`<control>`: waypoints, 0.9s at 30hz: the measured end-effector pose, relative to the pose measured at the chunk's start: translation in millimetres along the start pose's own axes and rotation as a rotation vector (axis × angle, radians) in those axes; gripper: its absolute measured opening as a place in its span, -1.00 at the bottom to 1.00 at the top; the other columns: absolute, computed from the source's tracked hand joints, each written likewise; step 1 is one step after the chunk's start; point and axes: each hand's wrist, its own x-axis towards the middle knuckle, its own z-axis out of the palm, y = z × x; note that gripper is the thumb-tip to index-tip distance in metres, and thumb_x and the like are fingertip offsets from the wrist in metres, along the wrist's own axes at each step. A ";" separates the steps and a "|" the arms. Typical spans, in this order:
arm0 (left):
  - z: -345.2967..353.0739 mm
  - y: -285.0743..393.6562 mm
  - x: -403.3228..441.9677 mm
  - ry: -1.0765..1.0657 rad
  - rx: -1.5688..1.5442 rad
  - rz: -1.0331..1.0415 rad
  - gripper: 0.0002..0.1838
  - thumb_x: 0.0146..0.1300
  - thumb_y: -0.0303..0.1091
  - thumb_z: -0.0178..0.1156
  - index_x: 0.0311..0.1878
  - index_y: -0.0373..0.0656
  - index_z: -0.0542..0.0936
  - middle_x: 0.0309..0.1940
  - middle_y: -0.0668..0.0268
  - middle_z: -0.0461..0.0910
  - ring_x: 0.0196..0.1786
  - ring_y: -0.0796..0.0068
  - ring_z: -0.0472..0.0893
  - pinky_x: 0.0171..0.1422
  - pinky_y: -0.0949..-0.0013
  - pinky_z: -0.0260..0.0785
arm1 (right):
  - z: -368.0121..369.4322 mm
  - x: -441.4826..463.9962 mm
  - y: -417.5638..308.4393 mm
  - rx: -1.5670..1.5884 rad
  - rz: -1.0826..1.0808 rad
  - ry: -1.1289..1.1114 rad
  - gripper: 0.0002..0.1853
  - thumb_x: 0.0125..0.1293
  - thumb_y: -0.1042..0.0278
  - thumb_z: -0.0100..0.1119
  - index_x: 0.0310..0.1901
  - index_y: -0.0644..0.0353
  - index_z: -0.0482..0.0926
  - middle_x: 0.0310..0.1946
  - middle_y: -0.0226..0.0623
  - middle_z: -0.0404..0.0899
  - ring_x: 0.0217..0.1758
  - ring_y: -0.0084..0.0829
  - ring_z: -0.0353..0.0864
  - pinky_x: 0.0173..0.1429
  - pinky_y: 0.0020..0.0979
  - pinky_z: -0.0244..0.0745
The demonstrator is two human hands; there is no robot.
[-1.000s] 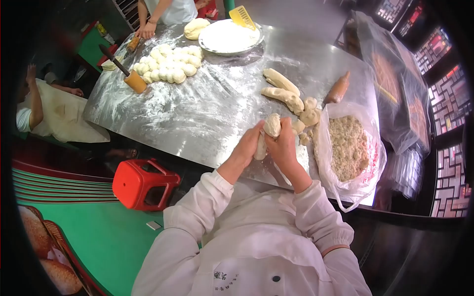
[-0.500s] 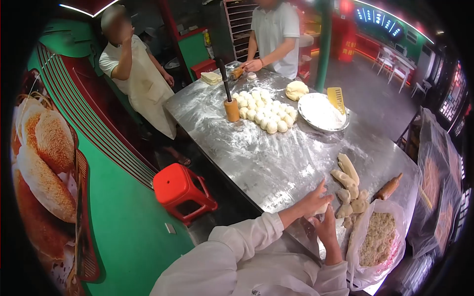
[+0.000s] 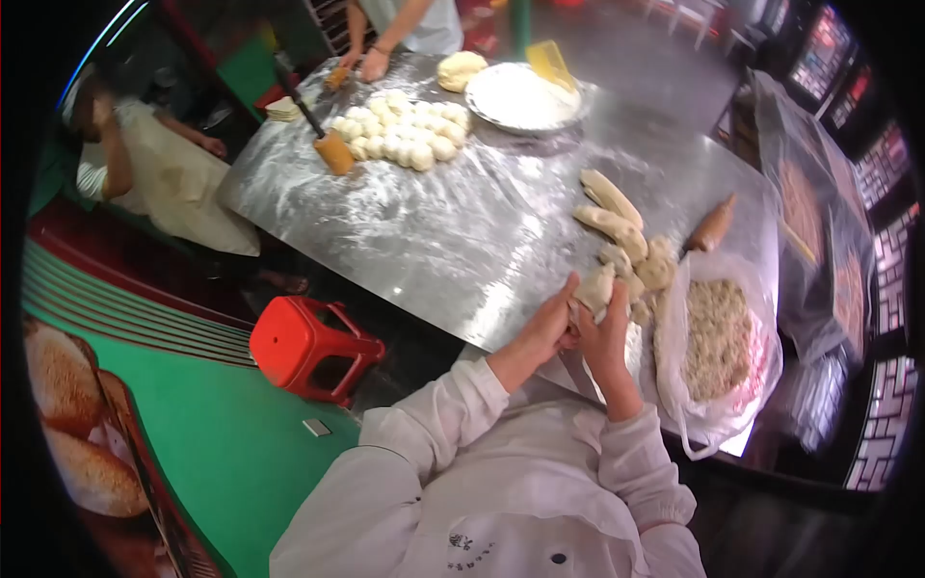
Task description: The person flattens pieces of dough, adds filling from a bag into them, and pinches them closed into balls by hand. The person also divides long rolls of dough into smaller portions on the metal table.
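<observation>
A pale piece of dough (image 3: pixel 596 287) is held between my two hands near the table's front edge. My left hand (image 3: pixel 551 326) grips it from the left with closed fingers. From the right, my right hand (image 3: pixel 605 337) closes on the same piece, its thumb and fingers partly hidden. Just beyond lie long dough strips (image 3: pixel 611 200) and smaller dough lumps (image 3: pixel 655 265). To the right of my right hand stands a plastic bag (image 3: pixel 676 371) with a crumbly beige filling (image 3: pixel 715 337) in it.
A rolling pin (image 3: pixel 711 225) lies right of the dough. Farther back are rows of dough balls (image 3: pixel 409 130), a wooden roller (image 3: pixel 333 152), a large dough lump (image 3: pixel 462 70) and a flour basin (image 3: pixel 496 120) with a yellow scraper (image 3: pixel 551 65). A red stool (image 3: pixel 289 342) stands left; two people are across.
My view has tilted down and turned, so the table appears shifted left and up. My hands have come together around the dough piece, and my left fingers are less spread.
</observation>
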 end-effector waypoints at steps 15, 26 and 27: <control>-4.5 96.0 -4.5 -0.238 1.454 1.029 -0.55 0.31 -0.31 0.29 0.26 -0.17 0.60 0.19 0.05 0.63 0.25 0.05 0.57 0.39 0.10 0.32 | -179.0 54.4 -84.5 -0.783 -0.327 -0.364 -0.73 0.25 0.41 0.33 -0.03 0.24 0.62 0.17 -0.12 0.58 0.24 -0.06 0.52 0.28 -0.10 0.44; 15.4 119.5 -36.0 -0.311 1.363 1.038 -0.62 0.41 -0.28 0.22 0.24 -0.16 0.58 0.22 0.09 0.60 0.29 0.17 0.54 0.43 0.17 0.27 | -208.5 59.9 -305.8 -0.996 -0.925 -0.598 -0.78 0.32 0.41 0.25 -0.04 0.26 0.59 -0.15 -0.19 0.66 0.01 -0.17 0.64 0.06 -0.17 0.55; 18.6 118.5 -35.5 -0.370 1.311 0.964 -0.57 0.41 -0.28 0.24 0.30 -0.15 0.53 0.26 0.06 0.56 0.32 0.16 0.50 0.45 0.18 0.25 | -211.7 58.2 -308.3 -0.995 -0.926 -0.590 -0.79 0.32 0.41 0.25 -0.05 0.26 0.59 -0.15 -0.19 0.66 0.01 -0.17 0.64 0.06 -0.17 0.55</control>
